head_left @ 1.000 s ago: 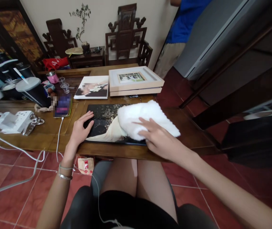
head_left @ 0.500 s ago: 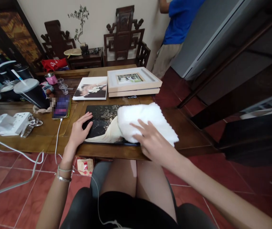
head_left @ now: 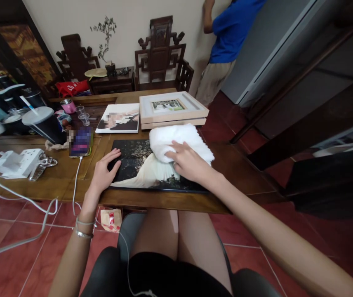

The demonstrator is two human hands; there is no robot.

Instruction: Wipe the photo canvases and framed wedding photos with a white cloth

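Observation:
A dark photo panel (head_left: 139, 165) lies flat near the front edge of the wooden table (head_left: 244, 169). My left hand (head_left: 104, 173) rests on its left edge, fingers spread and flat, holding nothing. My right hand (head_left: 187, 165) presses down on a folded white cloth (head_left: 176, 140) that lies on the panel's far right part; the fingers lie flat on the cloth.
Behind the panel lie a canvas print (head_left: 119, 119) and two stacked pale frames (head_left: 173, 109). To the left are a phone (head_left: 81, 142) on a white cable, a power strip (head_left: 14, 163), cups and a dark pot. A person in a blue shirt (head_left: 226, 37) stands at the back right.
My right hand has slid the white cloth away from me and to the left, from the panel's near right corner to its far part. My left hand stays put.

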